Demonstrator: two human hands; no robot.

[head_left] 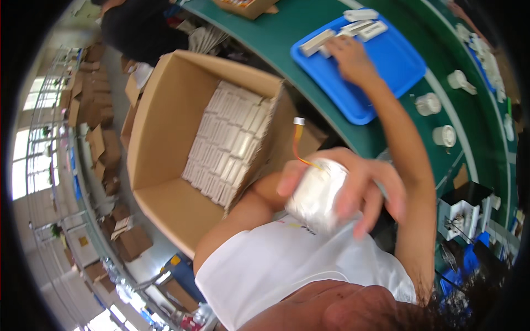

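Close to the camera, my left hand grips a white, shiny-wrapped battery pack, with the thumb on one side and the fingers on the other. Red and yellow wires rise from it to a small white connector. The fingers are slightly blurred. Farther off, my right hand reaches over a blue tray, its fingers closed on a long white block at the tray's far left. More white blocks lie beside it; the fingertips are partly hidden.
An open cardboard box on the left holds rows of white blocks. Several white round pieces stand on the green table. A small carton sits at its far edge. Another person in dark clothing is at the far left.
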